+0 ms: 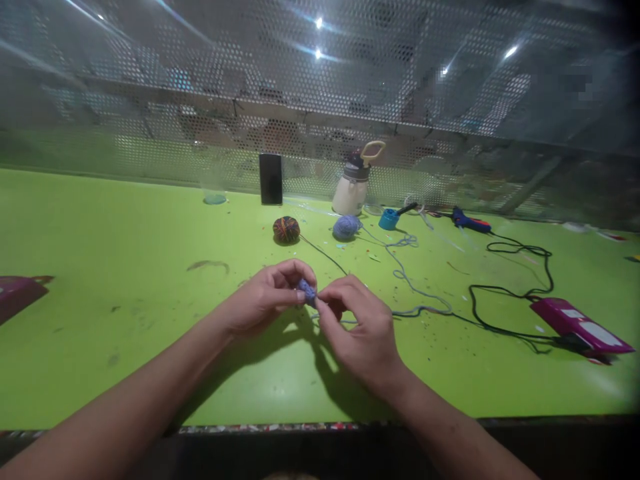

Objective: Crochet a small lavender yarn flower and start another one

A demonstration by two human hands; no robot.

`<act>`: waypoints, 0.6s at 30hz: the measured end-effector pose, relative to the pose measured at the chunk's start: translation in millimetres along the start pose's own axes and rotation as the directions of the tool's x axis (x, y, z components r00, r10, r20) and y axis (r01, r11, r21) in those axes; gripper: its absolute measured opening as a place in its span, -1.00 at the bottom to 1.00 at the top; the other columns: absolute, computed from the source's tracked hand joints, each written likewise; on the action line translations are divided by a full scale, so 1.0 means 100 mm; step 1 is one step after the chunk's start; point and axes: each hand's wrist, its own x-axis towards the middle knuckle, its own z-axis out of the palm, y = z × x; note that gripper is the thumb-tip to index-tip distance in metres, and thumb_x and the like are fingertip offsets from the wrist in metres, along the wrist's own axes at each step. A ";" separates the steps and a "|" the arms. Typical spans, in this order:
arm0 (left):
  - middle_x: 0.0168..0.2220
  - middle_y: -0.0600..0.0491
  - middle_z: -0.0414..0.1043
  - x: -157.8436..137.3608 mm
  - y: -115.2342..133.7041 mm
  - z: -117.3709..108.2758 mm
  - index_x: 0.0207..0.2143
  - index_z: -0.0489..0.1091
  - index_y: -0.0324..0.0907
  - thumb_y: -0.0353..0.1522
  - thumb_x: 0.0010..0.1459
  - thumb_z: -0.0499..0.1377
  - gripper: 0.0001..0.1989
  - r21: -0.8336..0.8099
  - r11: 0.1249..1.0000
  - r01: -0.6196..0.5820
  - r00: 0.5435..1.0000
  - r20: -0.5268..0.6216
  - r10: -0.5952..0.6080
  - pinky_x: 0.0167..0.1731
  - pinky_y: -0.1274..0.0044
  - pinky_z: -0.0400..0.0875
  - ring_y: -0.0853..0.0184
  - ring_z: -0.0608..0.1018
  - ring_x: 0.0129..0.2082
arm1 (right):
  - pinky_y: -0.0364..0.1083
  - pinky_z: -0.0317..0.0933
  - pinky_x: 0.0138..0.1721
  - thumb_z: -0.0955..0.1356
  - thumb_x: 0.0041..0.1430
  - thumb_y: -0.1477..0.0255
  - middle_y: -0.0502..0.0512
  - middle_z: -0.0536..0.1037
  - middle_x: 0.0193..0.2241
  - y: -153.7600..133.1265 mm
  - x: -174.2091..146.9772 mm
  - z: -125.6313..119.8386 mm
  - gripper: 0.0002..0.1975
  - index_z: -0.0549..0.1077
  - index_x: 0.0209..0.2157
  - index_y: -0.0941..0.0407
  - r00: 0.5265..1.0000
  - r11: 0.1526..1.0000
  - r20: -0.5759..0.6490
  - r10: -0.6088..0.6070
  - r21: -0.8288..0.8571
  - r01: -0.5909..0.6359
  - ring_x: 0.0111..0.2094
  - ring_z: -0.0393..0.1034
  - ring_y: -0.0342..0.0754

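Between my hands is a small piece of purple-blue yarn work (307, 291), partly hidden by my fingers. My left hand (270, 293) pinches it between thumb and fingers. From the other side, the thumb and index finger of my right hand (363, 327) close on its right end; a thin tool there cannot be made out. Beyond my hands lie a purple-blue yarn ball (346, 227) and a dark multicoloured yarn ball (287, 230). A loose purple-blue strand (400, 273) trails across the table to the right, and a dark strand runs toward my right hand.
A bottle (351, 190), a dark phone-like slab (271, 179) and a blue tape-like roll (389, 219) stand at the back. To the right lie a blue glue gun (470, 221), a black cord (480, 313) and a magenta power strip (580, 325). A perforated screen (300, 127) borders the green table (125, 267).
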 end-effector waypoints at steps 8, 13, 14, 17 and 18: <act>-0.44 0.10 0.52 0.02 -0.04 0.00 -0.42 0.44 -0.23 -0.52 -0.08 0.36 -0.83 0.142 0.986 -0.092 0.992 -0.077 0.103 -0.31 0.53 0.39 0.41 0.53 -0.41 | -0.04 0.24 -0.40 0.26 0.21 0.61 0.15 0.44 -0.42 0.03 -0.02 0.00 -0.87 0.41 -0.33 0.15 0.999 0.989 0.027 -0.040 -0.142 0.044 -0.39 0.32 -0.03; -0.47 0.11 0.49 0.00 -0.01 0.08 -0.43 0.45 -0.24 -0.53 -0.14 0.37 -0.81 0.253 0.958 -0.134 0.969 -0.167 0.180 -0.33 0.52 0.42 0.41 0.52 -0.44 | -0.02 0.27 -0.35 0.25 0.23 0.60 0.16 0.47 -0.40 0.06 -0.02 -0.02 -0.86 0.43 -0.31 0.14 0.999 0.991 0.034 -0.037 -0.131 0.041 -0.36 0.35 -0.02; -0.48 0.11 0.49 0.00 0.00 0.08 -0.43 0.44 -0.24 -0.54 -0.15 0.37 -0.80 0.259 0.956 -0.141 0.967 -0.169 0.188 -0.33 0.53 0.41 0.41 0.52 -0.44 | -0.02 0.27 -0.35 0.25 0.22 0.60 0.15 0.46 -0.41 0.07 -0.01 -0.02 -0.85 0.44 -0.31 0.14 0.999 0.992 0.037 -0.032 -0.120 0.036 -0.36 0.35 -0.02; -0.48 0.13 0.47 0.01 0.01 0.07 -0.43 0.42 -0.24 -0.55 -0.16 0.36 -0.78 0.256 0.956 -0.145 0.970 -0.154 0.189 -0.34 0.53 0.40 0.41 0.51 -0.45 | -0.05 0.25 -0.38 0.27 0.20 0.60 0.12 0.45 -0.44 0.07 0.00 -0.04 -0.85 0.44 -0.35 0.13 0.999 0.997 0.039 -0.002 -0.083 0.005 -0.40 0.33 -0.05; -0.48 0.13 0.46 0.00 0.01 0.06 -0.42 0.41 -0.23 -0.55 -0.15 0.36 -0.78 0.248 0.958 -0.143 0.972 -0.145 0.183 -0.34 0.54 0.39 0.42 0.50 -0.45 | -0.06 0.24 -0.40 0.28 0.19 0.60 0.10 0.44 -0.45 0.06 0.01 -0.05 -0.86 0.44 -0.37 0.13 0.999 0.997 0.031 0.012 -0.073 -0.009 -0.42 0.32 -0.06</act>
